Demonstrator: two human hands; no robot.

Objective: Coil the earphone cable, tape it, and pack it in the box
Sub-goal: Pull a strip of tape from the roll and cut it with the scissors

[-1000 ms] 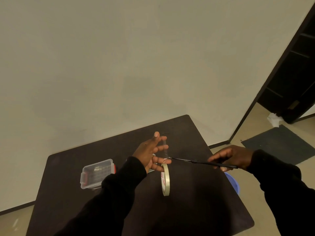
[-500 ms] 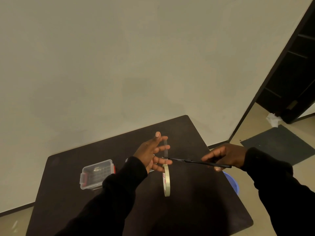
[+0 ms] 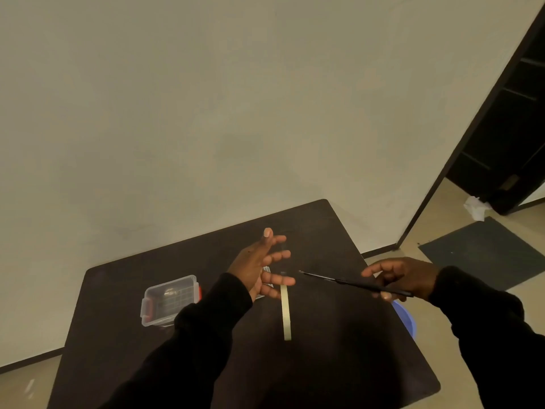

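Note:
My left hand (image 3: 259,268) is raised over the dark table (image 3: 339,349) with its fingers spread. A pale tape roll (image 3: 286,312) hangs edge-on from its lower fingers. A thin clear strip of tape (image 3: 283,258) stretches up between the fingers. My right hand (image 3: 404,277) grips black scissors (image 3: 348,281), whose tip points left and stops just short of the strip. A clear plastic box (image 3: 169,301) with red latches stands open on the table, left of my left arm. The earphone cable is not clearly visible.
A small pale ribbed object (image 3: 266,270) lies on the table, partly hidden behind my left hand. A blue basin (image 3: 406,320) sits on the floor past the table's right edge. A dark mat (image 3: 483,256) and crumpled white paper (image 3: 474,206) lie near the doorway.
The scissors have drawn back to the right, away from the tape strip they were touching. The roll has turned edge-on and hangs a little lower.

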